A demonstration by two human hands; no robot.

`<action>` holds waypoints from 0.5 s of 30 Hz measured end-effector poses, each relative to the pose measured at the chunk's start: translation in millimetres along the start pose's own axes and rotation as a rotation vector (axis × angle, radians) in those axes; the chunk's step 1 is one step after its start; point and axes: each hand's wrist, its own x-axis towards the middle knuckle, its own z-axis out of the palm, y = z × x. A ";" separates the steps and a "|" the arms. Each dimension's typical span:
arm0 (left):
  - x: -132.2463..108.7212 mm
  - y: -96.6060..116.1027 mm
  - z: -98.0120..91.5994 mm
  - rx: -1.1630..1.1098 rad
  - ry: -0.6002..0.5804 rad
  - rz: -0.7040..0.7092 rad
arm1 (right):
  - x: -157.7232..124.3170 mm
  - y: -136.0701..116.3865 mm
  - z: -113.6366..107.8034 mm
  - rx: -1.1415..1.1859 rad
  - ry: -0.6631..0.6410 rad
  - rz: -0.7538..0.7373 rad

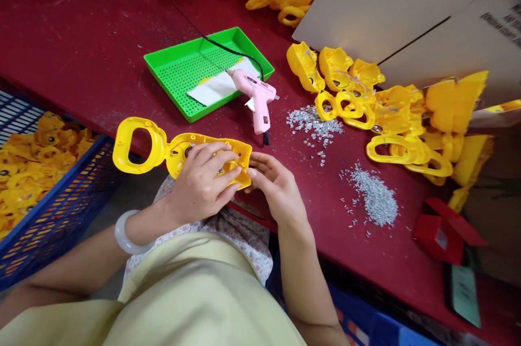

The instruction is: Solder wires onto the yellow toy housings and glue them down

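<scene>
A yellow moulded plastic piece [181, 153] with a ring-shaped handle end is held above the table edge. My left hand [201, 180], wearing a white bangle [127, 233], grips its wide shell from above. My right hand [274, 188] curls its fingertips against the shell's far end. A pink glue gun [256, 99] lies close by, its nozzle over a green perforated tray [240, 42]. A black cord runs from the gun, and a second thin black cable crosses the tray.
A red workbench [81, 20] holds heaps of yellow parts [337, 69] and silvery flakes [374, 196]. Cardboard boxes [386, 4] stand at the back right. A blue crate [61, 194] of yellow parts sits at the left, with a red object [442, 232] at the right.
</scene>
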 end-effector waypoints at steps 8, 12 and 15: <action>4.5 -4.2 -6.9 -0.046 -0.112 0.024 | -2.3 3.5 1.1 0.054 -0.014 -0.011; 5.9 -9.8 -11.8 -0.152 -0.116 0.021 | -0.6 3.2 4.1 0.062 0.012 -0.004; 4.6 -11.3 -17.5 -0.196 -0.042 -0.010 | 1.1 4.5 6.4 0.063 0.045 0.001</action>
